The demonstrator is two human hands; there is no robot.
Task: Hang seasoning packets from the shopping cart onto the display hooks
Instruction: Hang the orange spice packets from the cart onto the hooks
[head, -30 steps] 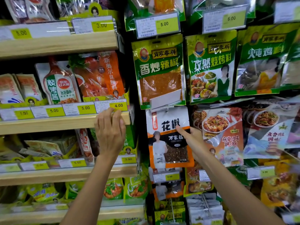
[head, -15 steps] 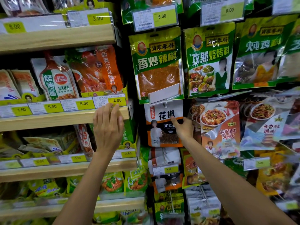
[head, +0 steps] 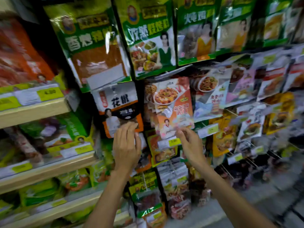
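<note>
Left hand [head: 126, 146] had left the shelf edge [head: 32, 111] for the pepper packet [head: 118, 102], with straight fingers at its lower edge. Right hand [head: 189, 145] had dropped from that packet to just below the neighbouring packet [head: 172, 109]; its fingers were loosely curled, and blur hid any pinch. The pepper packet hung in the display, so this hanging seemed complete. Both forearms reached up and forward, backs of the hands toward the camera.

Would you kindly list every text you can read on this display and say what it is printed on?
"花椒": on the white and orange packet.
Titles on the green packets: too smeared to read with certainty.
Figures on the price tags and all other print: too blurred to read.
</note>
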